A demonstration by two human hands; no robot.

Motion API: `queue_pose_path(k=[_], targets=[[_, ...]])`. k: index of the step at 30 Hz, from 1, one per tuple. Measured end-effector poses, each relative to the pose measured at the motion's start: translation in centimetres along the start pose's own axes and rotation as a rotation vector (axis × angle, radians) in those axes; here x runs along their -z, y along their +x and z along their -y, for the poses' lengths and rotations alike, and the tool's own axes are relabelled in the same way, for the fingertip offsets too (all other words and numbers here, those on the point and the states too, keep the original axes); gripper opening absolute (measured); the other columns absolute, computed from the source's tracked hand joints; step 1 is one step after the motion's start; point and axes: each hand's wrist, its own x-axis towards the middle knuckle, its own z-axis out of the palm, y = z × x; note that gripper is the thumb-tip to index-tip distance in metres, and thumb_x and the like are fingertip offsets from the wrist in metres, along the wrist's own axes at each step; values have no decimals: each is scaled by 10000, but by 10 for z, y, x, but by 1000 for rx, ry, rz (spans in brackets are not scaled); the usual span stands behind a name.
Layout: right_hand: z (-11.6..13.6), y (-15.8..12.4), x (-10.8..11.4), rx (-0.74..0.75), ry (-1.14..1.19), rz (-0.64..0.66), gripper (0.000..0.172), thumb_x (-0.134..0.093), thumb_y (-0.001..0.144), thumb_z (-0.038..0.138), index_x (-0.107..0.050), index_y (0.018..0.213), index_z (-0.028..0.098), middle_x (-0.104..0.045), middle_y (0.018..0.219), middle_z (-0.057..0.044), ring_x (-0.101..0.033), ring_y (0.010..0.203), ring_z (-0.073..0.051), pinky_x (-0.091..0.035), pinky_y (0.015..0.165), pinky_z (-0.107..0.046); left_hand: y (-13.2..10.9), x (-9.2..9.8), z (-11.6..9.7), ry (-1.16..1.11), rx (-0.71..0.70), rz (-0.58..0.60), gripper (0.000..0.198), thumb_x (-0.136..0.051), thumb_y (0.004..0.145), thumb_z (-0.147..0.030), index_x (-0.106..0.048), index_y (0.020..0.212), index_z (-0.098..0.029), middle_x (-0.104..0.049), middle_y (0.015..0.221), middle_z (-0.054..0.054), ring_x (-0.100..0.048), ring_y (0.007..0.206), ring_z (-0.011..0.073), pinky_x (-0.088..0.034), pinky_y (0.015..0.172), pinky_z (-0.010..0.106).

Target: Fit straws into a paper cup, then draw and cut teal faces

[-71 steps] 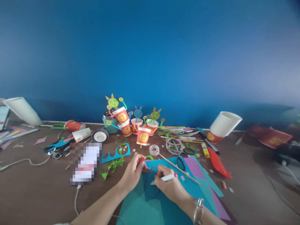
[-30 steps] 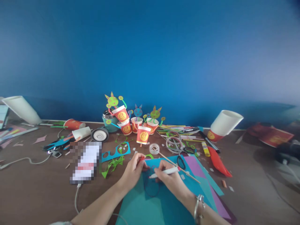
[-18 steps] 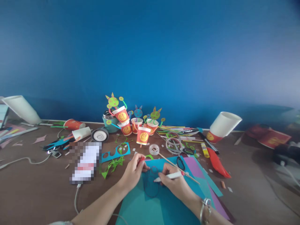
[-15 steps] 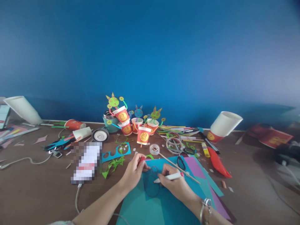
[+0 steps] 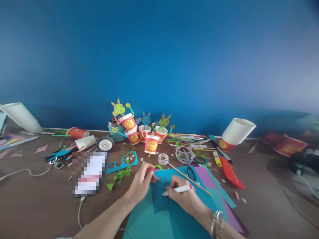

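Observation:
A white marker (image 5: 183,188) with a red end is held in my right hand (image 5: 184,196), its tip on or just above a sheet of blue paper (image 5: 178,215). Drawn circles show on that sheet, one large and smaller ones above it. My left hand (image 5: 143,181) rests at the sheet's upper left edge, fingers pinched around a small red marker cap (image 5: 150,170). Beyond the hands stand red-and-white paper cups (image 5: 152,144), several carrying cut-paper animal faces. A roll of clear tape (image 5: 163,159) lies just past the paper.
Left of the paper lie a blurred-out phone (image 5: 91,174) on a cable, and green paper scraps (image 5: 119,178). A wooden stick (image 5: 189,178) crosses the sheets near scissors (image 5: 191,172). To the right are a glue stick (image 5: 217,159), a red balloon (image 5: 231,172) and stacked cups (image 5: 236,132).
The view has shifted slightly, moving everything a little to the left. Both hands keep their grips, and the marker tip stays near the large circle.

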Motion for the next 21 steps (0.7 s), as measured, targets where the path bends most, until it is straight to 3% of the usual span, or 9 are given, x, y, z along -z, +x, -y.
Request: queue_pose_path(k=[21], targets=[[-12, 2, -1, 22, -63, -54, 223, -506, 784, 261, -384, 603, 211, -401, 523, 64, -362, 513, -105, -282, 476, -220, -1, 1, 4, 6, -16, 28, 279, -470, 872, -456, -475, 962, -192, -558, 759, -1, -650, 766, 196, -547, 763, 381]])
